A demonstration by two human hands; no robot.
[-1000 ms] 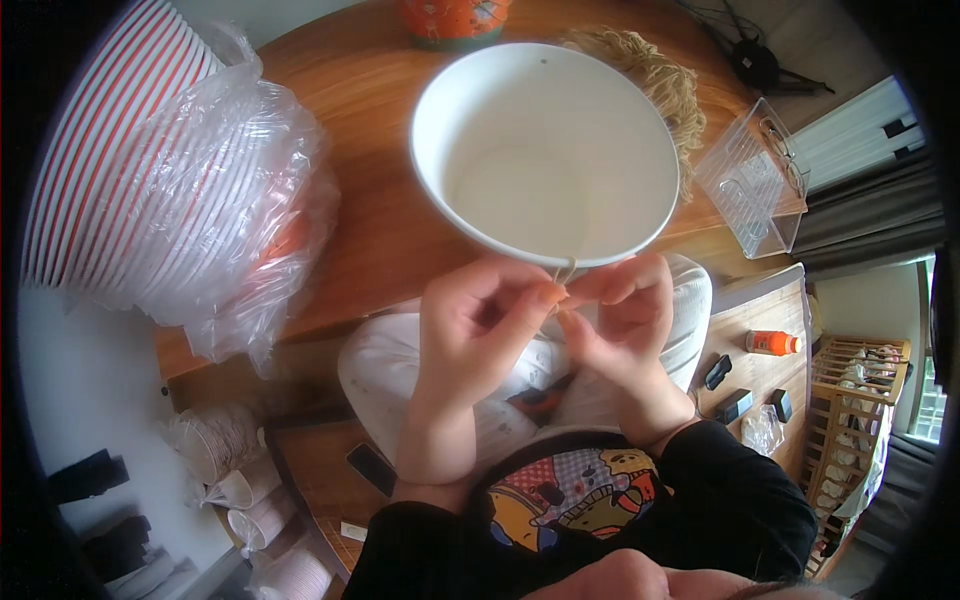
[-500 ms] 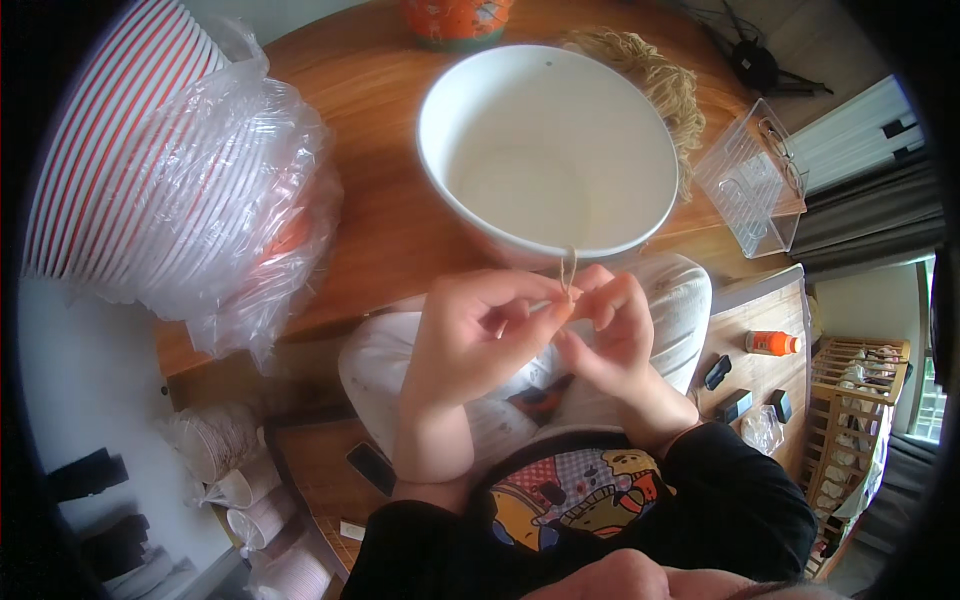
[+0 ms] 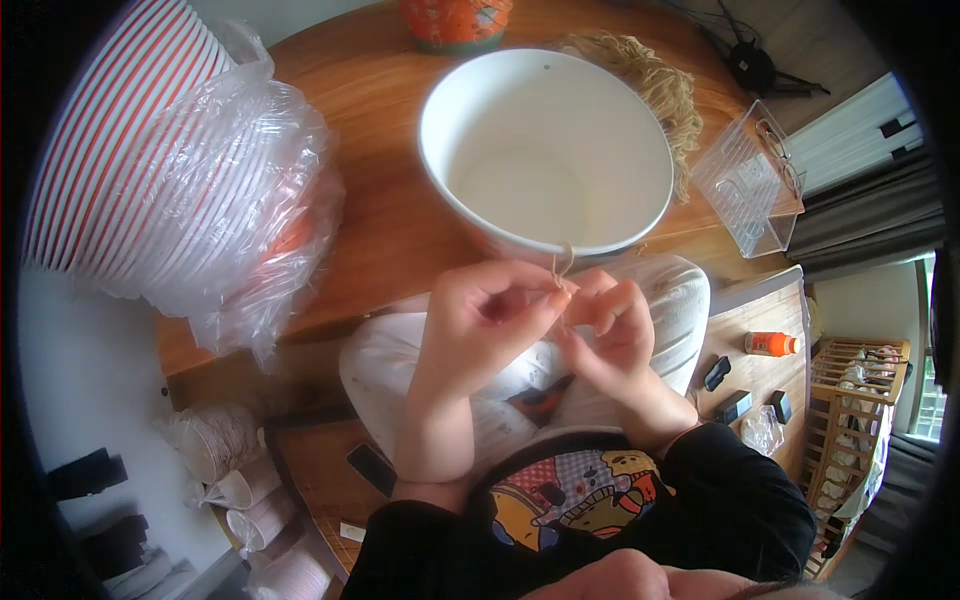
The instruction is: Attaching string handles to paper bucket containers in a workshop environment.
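A large white paper bucket [image 3: 630, 130] stands on the table in front of me, its open mouth tilted toward me. Through its near rim runs a thin loop of tan string [image 3: 567, 258]. My left hand [image 3: 485, 325] pinches this string just below the rim, thumb against fingers. Close beside it, my right hand [image 3: 612, 325] has its fingers curled and its thumb bent inward, also closed on the string. The fingertips of both hands nearly meet, and the string's ends between them are mostly hidden.
Beyond the bucket lies a bundle of tan strings [image 3: 665, 95]. Tall stacked buckets [image 3: 110, 150] in clear plastic [image 3: 250, 180] stand at left. An orange bucket [image 3: 455, 25] is at the back; a clear acrylic holder [image 3: 755, 185] is at right. A phone [image 3: 371, 468] and orange bottle [image 3: 770, 344] lie lower.
The string loop at the rim has opened wider and shifted slightly left. My left fingertips have moved a little left. The bucket has barely shifted.
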